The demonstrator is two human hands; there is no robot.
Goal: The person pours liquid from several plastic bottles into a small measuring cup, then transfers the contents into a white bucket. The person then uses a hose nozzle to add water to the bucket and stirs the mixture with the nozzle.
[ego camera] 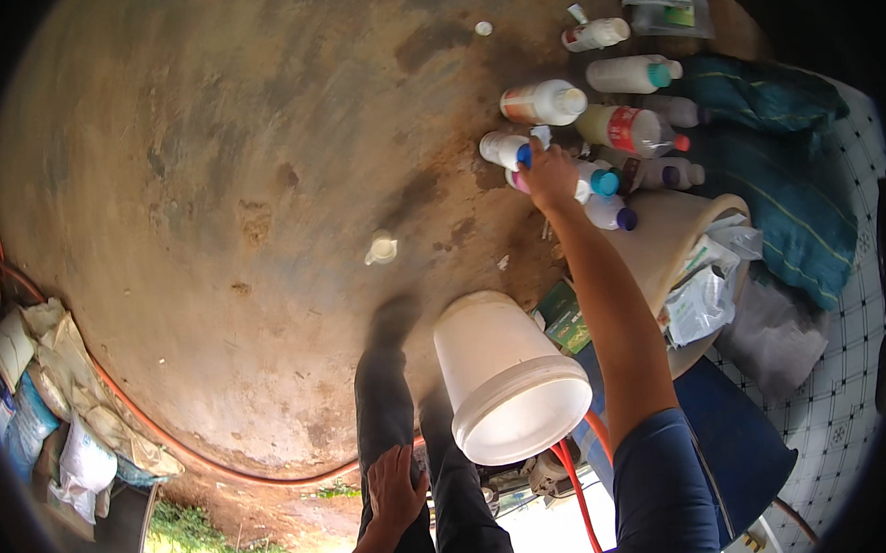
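Observation:
My right hand (552, 177) reaches in among several plastic bottles on the floor. Its fingers are at the blue cap of a white bottle (498, 147) and appear to grip it. Close by are a white bottle with an orange label (532, 103), a large bottle with a red label and red cap (627, 128), a bottle with a turquoise cap (602, 181) and one with a purple cap (609, 213). The hand partly hides the bottles beneath it. My left hand (395, 485) rests on my dark-trousered leg, holding nothing.
A white plastic bucket (487, 334) stands by my legs. Right of it, a beige tub (636, 240) holds plastic packets. A small pale cup (381, 247) sits on the floor. Green woven sacks (776, 184) line the right side. An orange hose (220, 468) crosses towards bags at left.

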